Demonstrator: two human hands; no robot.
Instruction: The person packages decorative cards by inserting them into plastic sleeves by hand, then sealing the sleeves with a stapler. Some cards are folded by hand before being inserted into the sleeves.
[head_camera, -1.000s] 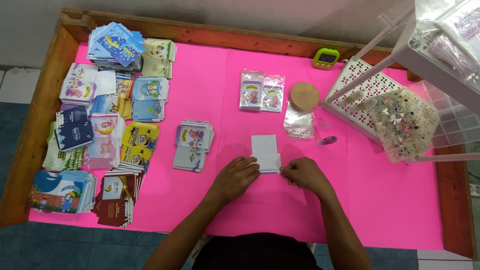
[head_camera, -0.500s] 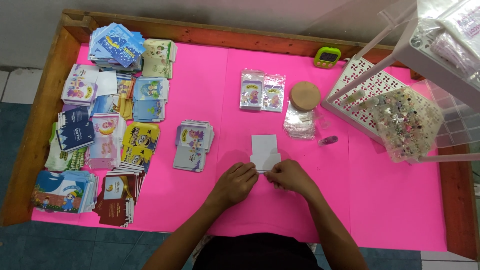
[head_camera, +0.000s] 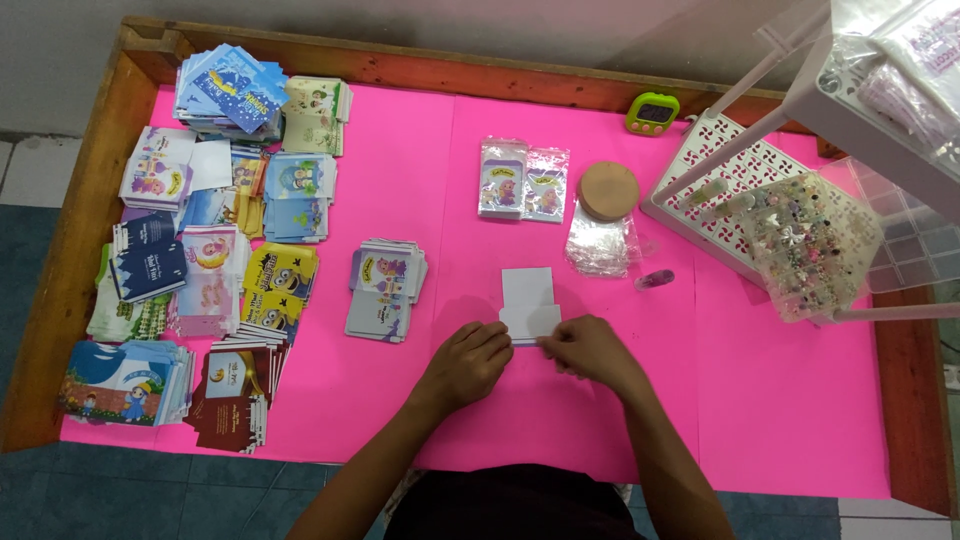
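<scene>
from the head camera, looking straight down: both hands met on the pink-covered tabletop (head_camera: 420, 170), a little in from its near edge. the left hand (head_camera: 472, 362) was curled, fingers together, knuckles up, its fingertips touching the lower left corner of the small white folded card (head_camera: 528, 303). the right hand (head_camera: 590, 350) had its fingertips pinched on the card's lower right edge, pressing it flat. the card lay near the middle of the tabletop, its upper part bare and free of both hands.

just left of the card sat a small stack of printed cartoon envelopes (head_camera: 385, 289). beyond the card, toward the far edge, lay two clear printed packets (head_camera: 522, 181) side by side, a round brown cork lid (head_camera: 609, 190) beside them, and crumpled clear plastic sleeves (head_camera: 598, 241) touching the lid's near side. a small clear vial (head_camera: 654, 280) rested right of the sleeves. piles of colourful envelopes (head_camera: 200, 230) filled the left edge. a green digital timer (head_camera: 652, 112) stood at the far edge, and a white perforated plastic tray (head_camera: 715, 175) sat by the far right corner.
</scene>
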